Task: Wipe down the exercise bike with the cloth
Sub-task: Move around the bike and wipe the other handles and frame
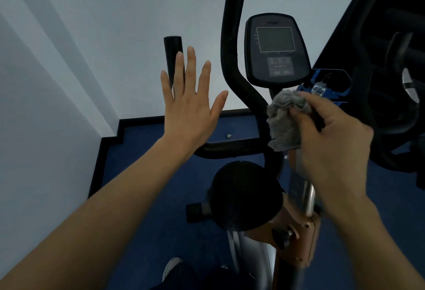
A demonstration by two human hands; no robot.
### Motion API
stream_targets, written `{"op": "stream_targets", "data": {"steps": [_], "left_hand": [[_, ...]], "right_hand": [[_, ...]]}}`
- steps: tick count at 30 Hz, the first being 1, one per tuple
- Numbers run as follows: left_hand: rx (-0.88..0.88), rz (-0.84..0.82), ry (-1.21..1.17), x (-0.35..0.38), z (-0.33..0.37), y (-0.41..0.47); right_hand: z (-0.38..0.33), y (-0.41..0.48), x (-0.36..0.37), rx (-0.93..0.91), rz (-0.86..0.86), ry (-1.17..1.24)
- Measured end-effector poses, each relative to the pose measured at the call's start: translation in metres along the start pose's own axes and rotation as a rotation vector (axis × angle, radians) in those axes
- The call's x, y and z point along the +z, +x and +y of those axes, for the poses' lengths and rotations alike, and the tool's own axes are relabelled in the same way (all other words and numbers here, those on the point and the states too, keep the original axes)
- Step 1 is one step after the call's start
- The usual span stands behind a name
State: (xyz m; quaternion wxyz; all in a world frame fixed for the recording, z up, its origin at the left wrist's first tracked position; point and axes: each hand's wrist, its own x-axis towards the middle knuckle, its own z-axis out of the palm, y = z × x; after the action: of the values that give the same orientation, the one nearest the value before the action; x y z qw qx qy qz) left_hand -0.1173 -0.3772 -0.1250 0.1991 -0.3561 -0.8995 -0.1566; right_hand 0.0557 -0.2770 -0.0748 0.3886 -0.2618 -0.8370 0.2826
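Observation:
The exercise bike stands below me, with a dark console (276,48), curved black handlebars (232,59) and a round black housing (246,195) over a bronze frame (299,236). My right hand (331,144) is shut on a bunched grey cloth (285,119), which is pressed against the post just under the console. My left hand (190,105) is raised flat with its fingers spread, empty, in front of the left handlebar end (173,48); contact cannot be told.
A white wall fills the left and top. The floor (149,174) is blue with a black skirting edge. A blue holder (326,87) with a clear bottle sits right of the console. More black gym equipment (395,82) stands at the right.

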Motion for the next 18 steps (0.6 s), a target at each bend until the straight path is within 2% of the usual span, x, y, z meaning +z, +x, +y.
{"op": "stream_targets", "data": {"steps": [2, 4, 9, 12, 18], "left_hand": [[-0.008, -0.011, 0.052, 0.002, 0.002, -0.001], [0.001, 0.000, 0.080, 0.004, 0.003, -0.002], [-0.002, 0.081, 0.020, 0.010, 0.002, -0.003], [-0.008, 0.100, 0.016, 0.011, 0.003, -0.003], [0.007, 0.118, 0.023, 0.012, 0.002, -0.004]], "right_hand": [[0.011, -0.006, 0.006, -0.015, -0.112, -0.142], [0.018, -0.011, 0.018, -0.028, -0.156, -0.176], [0.035, -0.033, 0.033, 0.056, -0.060, 0.065], [0.038, -0.037, 0.036, 0.001, -0.017, 0.058], [0.038, -0.039, 0.046, 0.010, 0.081, 0.083]]}}
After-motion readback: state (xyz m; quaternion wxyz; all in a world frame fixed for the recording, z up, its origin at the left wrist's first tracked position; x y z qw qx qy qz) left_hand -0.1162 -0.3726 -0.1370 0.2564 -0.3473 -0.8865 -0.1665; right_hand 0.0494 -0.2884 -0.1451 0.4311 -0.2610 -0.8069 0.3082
